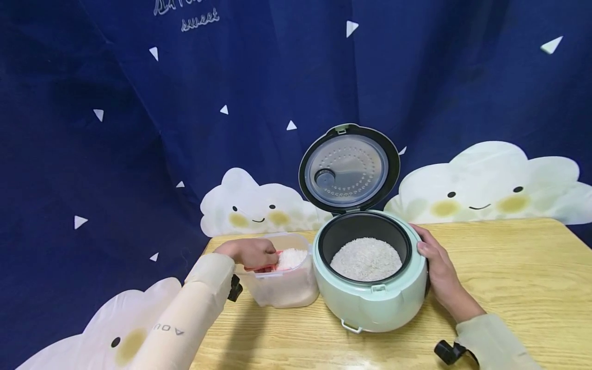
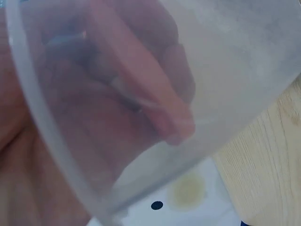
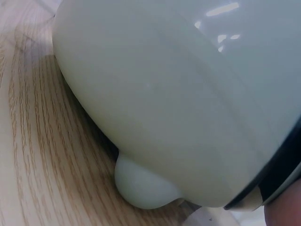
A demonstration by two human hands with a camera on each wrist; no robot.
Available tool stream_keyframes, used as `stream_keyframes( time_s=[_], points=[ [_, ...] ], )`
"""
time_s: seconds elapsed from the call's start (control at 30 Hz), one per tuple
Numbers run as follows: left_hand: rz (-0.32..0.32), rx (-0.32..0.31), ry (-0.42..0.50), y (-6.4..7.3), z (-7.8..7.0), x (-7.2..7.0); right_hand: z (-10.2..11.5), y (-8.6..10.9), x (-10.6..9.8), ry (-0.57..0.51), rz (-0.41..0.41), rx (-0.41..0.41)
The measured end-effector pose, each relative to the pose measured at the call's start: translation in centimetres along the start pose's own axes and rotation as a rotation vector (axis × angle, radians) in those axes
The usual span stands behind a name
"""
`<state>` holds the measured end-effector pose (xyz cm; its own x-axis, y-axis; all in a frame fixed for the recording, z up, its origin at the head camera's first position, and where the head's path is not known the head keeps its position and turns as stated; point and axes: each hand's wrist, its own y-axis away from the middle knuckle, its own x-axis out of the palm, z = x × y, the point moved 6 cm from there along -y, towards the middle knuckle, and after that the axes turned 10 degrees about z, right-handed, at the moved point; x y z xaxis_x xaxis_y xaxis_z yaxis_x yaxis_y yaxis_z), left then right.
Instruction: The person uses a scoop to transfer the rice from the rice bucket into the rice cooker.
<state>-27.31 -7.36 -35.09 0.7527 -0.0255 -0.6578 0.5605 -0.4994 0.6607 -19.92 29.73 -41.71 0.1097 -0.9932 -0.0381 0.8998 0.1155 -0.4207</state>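
Note:
My left hand (image 1: 254, 253) is down in a translucent plastic tub (image 1: 282, 293), its fingers curled round a red scoop (image 1: 279, 260). White rice (image 1: 292, 258) is heaped at the scoop's end. Through the tub's cloudy wall the left wrist view shows the curled fingers (image 2: 174, 113). Just right of the tub stands a mint-green rice cooker (image 1: 370, 311), lid (image 1: 349, 169) raised, with rice (image 1: 367, 259) in its dark inner pot (image 1: 330, 239). My right hand (image 1: 441, 270) rests on the cooker's right side, thumb and a fingertip at the rim; its other fingers are mostly hidden.
Under the tub and cooker is a light wood-grain table (image 1: 518, 288). A dark blue curtain (image 1: 259, 67) with white clouds and triangles hangs behind the table and along its left side. The raised cooker lid stands just in front of the curtain.

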Motion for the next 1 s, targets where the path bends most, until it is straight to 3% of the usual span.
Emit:
stream_keyframes(
  time_s=[1.0],
  points=[
    [0.001,0.104,0.182,1.5,0.4,-0.1,-0.2,-0.1,-0.1,-0.025,-0.008,-0.02]
  ],
)
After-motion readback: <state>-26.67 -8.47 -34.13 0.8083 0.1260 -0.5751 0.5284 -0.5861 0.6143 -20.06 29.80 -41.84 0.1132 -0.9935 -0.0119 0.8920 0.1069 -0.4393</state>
